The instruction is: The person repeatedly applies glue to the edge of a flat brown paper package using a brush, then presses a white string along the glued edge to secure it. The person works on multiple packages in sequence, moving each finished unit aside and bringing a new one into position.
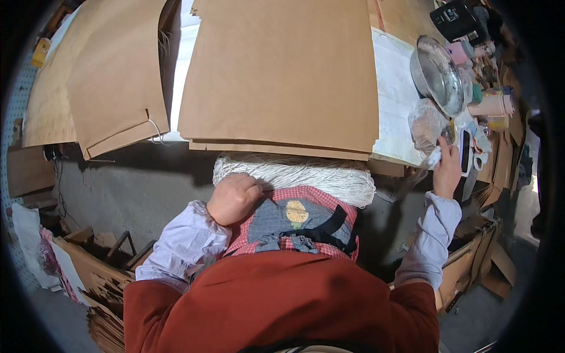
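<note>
One fist, your left hand (233,198), rests closed on the ribbed white string bundle (294,175) at the tabletop's near edge, while your right hand (447,170) pinches a crinkled clear plastic bag (426,125).

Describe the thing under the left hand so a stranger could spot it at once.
Find the stack of brown paper sheets on the workbench. Along its near edge, against the person's apron, lies a thick bundle of whitish cord, with the left hand on it. Nothing else there is stringy and pale.
</note>
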Tool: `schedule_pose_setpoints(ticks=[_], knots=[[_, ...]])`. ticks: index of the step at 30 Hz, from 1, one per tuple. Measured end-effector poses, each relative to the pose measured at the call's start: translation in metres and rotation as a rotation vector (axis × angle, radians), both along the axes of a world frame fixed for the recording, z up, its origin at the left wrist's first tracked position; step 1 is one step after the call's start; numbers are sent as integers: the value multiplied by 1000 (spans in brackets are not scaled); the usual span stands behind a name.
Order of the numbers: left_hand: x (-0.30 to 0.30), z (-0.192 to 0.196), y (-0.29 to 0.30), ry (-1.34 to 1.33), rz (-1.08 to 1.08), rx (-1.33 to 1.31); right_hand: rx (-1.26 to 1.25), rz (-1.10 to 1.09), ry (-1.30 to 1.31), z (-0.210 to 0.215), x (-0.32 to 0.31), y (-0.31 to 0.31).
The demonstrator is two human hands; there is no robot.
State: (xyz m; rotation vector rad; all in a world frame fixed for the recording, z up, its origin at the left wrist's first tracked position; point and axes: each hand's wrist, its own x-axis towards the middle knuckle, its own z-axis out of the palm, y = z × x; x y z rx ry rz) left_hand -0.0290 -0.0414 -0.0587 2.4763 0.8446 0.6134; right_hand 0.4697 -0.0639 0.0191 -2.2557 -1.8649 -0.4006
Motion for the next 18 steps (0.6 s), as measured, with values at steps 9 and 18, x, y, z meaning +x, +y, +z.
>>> schedule_pose_setpoints(ticks=[9, 18], knots=[[0, -32, -11, 130, 70, -75, 479, 70, 1204, 20, -130, 9], [-29, 24, -19, 268, 381, 18, -9, 436, 1471, 22, -314, 75]])
